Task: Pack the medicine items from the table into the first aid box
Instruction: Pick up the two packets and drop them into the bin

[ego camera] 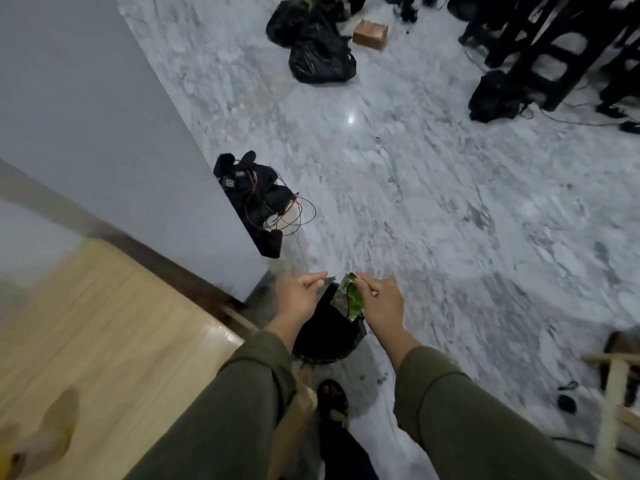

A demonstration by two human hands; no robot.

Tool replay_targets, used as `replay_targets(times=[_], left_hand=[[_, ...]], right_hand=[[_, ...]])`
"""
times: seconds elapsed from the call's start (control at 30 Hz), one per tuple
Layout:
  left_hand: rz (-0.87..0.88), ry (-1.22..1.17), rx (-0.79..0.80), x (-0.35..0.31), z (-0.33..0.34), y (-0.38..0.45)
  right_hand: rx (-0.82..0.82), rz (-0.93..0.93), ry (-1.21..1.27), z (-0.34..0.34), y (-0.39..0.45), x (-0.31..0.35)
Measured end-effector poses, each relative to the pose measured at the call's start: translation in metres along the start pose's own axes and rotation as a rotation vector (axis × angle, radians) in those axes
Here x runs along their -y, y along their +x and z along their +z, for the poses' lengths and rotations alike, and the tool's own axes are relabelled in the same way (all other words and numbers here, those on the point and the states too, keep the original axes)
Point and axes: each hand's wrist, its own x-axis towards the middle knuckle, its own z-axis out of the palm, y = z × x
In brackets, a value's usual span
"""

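Head view: right hand [382,299] pinches green sachet [349,299].

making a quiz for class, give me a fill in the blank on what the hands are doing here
1. The right hand pinches a green and silver ____.
2. Both hands are held above a black ____ on the floor.
3. The left hand pinches a small torn ____.
4. The table is made of light ____.

Missing words: packet; bin; strip; wood
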Motion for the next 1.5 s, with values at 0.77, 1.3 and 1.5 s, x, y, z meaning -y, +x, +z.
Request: replay_targets(times=[0.77,1.3,1.5], left_hand=[[-0.072,0.342,0.06,-0.001,-0.012,0.0],[0.256,0.531,-0.119,-0.008,-0.129,-0.158],[0.312,0.505,-0.272,0.016,-0.193,-0.221]], right_hand=[[0.155,0.033,-0.28,-0.015,-0.008,0.024],[-0.157,-0.241,-0.464,-0.026,-0.181,0.116],[-0.18,-0.406,-0.5,-0.005,-0.246,0.156]])
